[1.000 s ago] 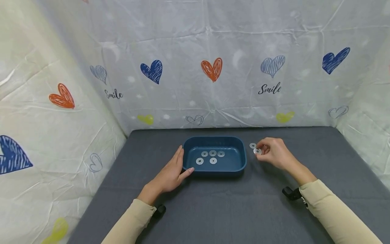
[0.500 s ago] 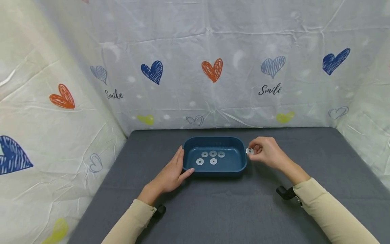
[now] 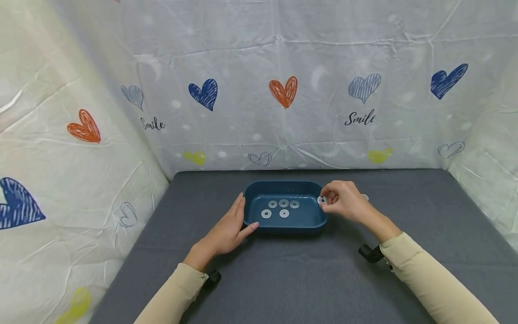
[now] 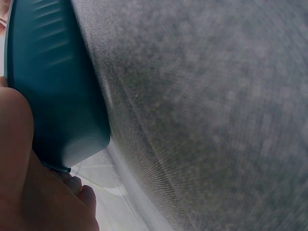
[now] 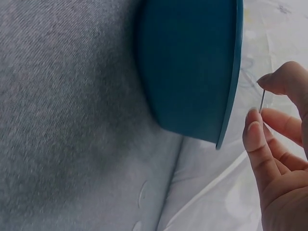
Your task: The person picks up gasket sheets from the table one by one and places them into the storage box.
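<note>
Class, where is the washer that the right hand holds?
Head view: the washer is pinched in the right hand, over the right rim of the blue tray.

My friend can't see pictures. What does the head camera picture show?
A right hand pinches a small silver washer over the right rim of a blue tray holding five more washers. The left hand rests against the tray's left side, on a grey table with heart-printed sheets behind.
</note>
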A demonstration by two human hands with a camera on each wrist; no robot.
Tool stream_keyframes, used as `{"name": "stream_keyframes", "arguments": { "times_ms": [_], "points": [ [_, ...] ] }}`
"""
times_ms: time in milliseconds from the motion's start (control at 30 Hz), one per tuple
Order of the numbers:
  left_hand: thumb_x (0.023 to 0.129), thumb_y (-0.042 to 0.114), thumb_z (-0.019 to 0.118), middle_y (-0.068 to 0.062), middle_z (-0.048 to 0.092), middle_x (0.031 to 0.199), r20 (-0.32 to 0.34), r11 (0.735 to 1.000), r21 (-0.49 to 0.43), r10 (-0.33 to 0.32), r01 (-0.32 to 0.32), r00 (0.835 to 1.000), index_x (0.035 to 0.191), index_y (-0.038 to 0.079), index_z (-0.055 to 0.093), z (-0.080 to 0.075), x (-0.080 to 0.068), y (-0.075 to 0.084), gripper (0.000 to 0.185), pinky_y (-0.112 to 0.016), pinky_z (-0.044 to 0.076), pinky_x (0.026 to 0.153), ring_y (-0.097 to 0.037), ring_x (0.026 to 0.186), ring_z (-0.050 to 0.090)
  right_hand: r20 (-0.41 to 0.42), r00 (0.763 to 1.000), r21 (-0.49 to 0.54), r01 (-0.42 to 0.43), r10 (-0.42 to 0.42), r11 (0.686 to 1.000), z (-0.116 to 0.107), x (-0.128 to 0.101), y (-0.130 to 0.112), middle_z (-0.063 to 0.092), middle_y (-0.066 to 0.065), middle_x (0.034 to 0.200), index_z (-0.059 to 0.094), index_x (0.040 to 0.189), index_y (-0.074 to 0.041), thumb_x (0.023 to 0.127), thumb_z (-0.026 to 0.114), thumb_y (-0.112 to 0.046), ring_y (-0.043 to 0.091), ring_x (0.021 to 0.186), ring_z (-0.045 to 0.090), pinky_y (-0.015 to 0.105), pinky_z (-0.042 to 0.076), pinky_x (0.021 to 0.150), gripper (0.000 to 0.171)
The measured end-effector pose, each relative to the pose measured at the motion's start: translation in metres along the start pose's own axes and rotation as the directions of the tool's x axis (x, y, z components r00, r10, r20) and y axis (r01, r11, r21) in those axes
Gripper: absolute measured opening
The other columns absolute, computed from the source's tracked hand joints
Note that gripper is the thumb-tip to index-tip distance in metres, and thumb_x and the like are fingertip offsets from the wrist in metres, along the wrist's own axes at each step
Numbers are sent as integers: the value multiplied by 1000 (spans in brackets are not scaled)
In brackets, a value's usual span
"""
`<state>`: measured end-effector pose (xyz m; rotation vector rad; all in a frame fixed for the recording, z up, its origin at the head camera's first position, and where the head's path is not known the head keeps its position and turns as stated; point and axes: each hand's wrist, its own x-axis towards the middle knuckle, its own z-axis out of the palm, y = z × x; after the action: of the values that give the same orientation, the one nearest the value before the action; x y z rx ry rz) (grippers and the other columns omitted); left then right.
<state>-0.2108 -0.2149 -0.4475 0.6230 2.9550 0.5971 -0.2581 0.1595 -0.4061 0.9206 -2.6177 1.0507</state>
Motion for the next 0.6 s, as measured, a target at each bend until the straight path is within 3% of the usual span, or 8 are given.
{"name": "stream_keyframes", "arguments": {
  "times_ms": [600],
  "points": [
    [102,70,36,-15,-7,171,3,1000,-3,-3,3,1000,163,0,1,0,0,0,100,-52,20,123,-30,158,5,66,998,17,10,-11,1000,23,20,-11,68,2,87,75,97,-4,83,82,-9,10,71,63,29,56,67,16]
  ]
}}
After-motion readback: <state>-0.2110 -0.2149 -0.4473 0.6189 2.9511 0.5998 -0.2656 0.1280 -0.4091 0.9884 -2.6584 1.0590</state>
